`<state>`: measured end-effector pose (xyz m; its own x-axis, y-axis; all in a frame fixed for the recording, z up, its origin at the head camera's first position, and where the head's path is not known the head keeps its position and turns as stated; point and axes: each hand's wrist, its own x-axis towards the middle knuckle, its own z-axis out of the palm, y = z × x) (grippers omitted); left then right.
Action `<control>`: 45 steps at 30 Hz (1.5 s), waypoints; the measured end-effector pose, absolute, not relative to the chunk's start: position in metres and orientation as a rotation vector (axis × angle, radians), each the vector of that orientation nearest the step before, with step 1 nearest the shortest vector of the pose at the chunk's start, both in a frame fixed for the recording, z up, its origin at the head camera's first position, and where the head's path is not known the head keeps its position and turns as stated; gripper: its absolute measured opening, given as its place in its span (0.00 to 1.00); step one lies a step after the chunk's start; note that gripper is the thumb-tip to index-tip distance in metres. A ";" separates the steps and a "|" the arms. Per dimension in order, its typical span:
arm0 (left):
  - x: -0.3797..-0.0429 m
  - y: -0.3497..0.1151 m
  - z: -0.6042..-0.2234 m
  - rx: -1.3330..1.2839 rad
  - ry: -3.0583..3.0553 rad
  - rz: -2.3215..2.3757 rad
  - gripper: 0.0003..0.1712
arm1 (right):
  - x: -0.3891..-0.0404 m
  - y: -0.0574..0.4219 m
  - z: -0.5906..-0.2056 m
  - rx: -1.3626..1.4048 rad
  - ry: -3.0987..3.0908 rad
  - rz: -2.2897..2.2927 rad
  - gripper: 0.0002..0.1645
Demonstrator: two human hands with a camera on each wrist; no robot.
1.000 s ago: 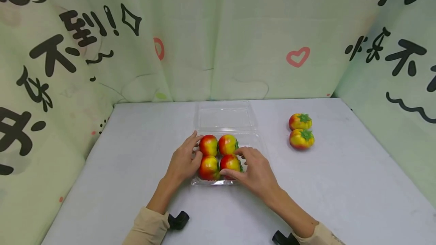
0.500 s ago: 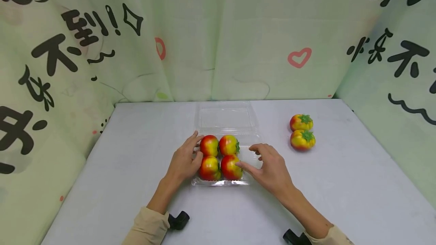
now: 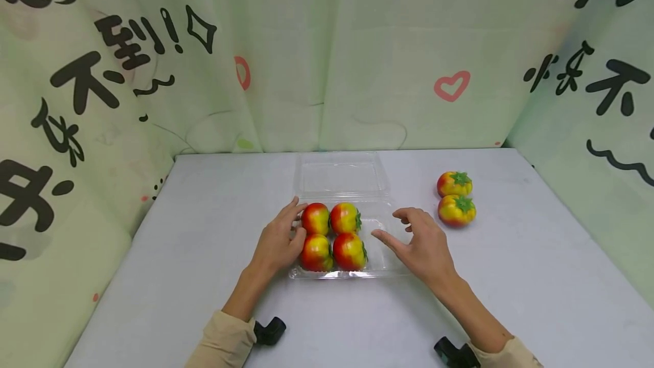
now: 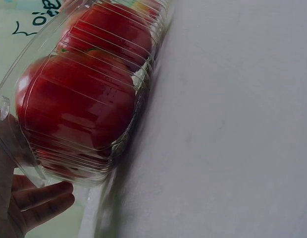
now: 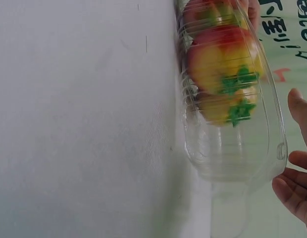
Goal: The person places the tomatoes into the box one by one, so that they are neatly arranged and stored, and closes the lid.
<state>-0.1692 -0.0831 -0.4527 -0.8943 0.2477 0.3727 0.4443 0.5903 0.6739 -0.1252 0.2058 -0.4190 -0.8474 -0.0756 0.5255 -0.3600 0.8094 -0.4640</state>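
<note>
A clear plastic clamshell box (image 3: 380,263) lies opened out on the table. In its left part sit several red-and-yellow toy-like fruits with green leafy tops, such as the near-right fruit (image 3: 349,251). My left hand (image 3: 278,246) rests at the box's left edge, thumb and index finger close to the fruits. In the left wrist view, its other fingers (image 4: 49,201) extend fairly straight past the box wall. Over the box's right side hovers my right hand (image 3: 421,246), thumb and fingers spread with nothing between them. The right wrist view has that hand's fingertips near the box rim.
Two more such fruits, a far one (image 3: 454,184) and a near one (image 3: 457,210), stand together right of the box. The box's transparent lid (image 3: 339,175) lies flat toward the back. A printed pale green curtain (image 3: 378,55) surrounds the white table (image 3: 214,197).
My right hand has left the near-right fruit in the box and moved right, thumb and fingers parting from it. My left hand stays at the box's left edge.
</note>
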 end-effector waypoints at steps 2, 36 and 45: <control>-0.169 -0.083 -0.453 -0.572 -2.580 -1.192 0.29 | -0.127 0.208 -0.418 0.317 -2.497 0.772 0.29; -0.168 -0.083 -0.452 -0.575 -2.581 -1.188 0.29 | -0.146 0.247 -0.423 0.173 -2.446 0.738 0.29; -0.168 -0.083 -0.452 -0.564 -2.585 -1.184 0.29 | -0.149 0.256 -0.421 0.104 -2.463 0.745 0.28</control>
